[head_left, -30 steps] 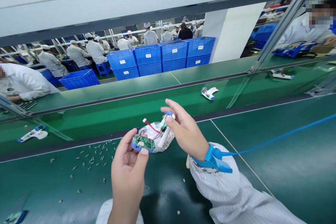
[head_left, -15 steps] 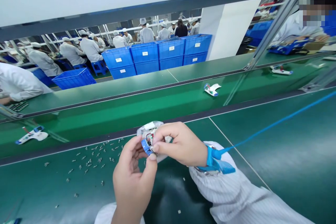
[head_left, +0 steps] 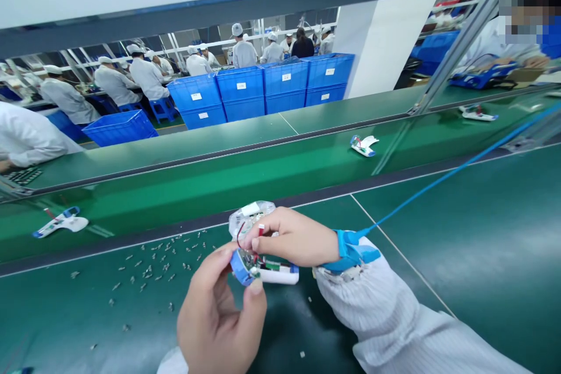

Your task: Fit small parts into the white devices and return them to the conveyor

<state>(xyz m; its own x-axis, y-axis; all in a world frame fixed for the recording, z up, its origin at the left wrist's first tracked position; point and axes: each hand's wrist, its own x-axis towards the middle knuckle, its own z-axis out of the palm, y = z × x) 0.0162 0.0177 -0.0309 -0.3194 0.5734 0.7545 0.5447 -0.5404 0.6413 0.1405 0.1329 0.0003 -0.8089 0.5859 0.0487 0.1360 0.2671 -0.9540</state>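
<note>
My left hand [head_left: 223, 304] pinches the blue end of a white-and-blue handheld device housing [head_left: 276, 276] between thumb and fingers. The housing lies open, with a green circuit board [head_left: 274, 266] showing inside. Above it, my right hand [head_left: 291, 239] is closed, its thumb and fingertips on thin red wires [head_left: 241, 235]; a small white connector [head_left: 262, 227] sticks up by the fingers. A blue wrist strap [head_left: 350, 252] goes round my right wrist. Just behind the hands sits a clear plastic bag [head_left: 252, 210] of small parts, partly hidden by my right hand.
Small metal parts [head_left: 149, 269] are scattered on the green bench at left. Similar open housings lie on the green conveyor [head_left: 219, 169]: one at left [head_left: 61, 222], another at right [head_left: 364, 145]. The strap's blue cord [head_left: 421, 190] crosses to the right. Blue crates [head_left: 284, 79] and co-workers are beyond.
The housing has turned so its white body and board now show below my right hand. My right fingers have lifted slightly, with the wires and connector visible. Housings on the conveyor have shifted right.
</note>
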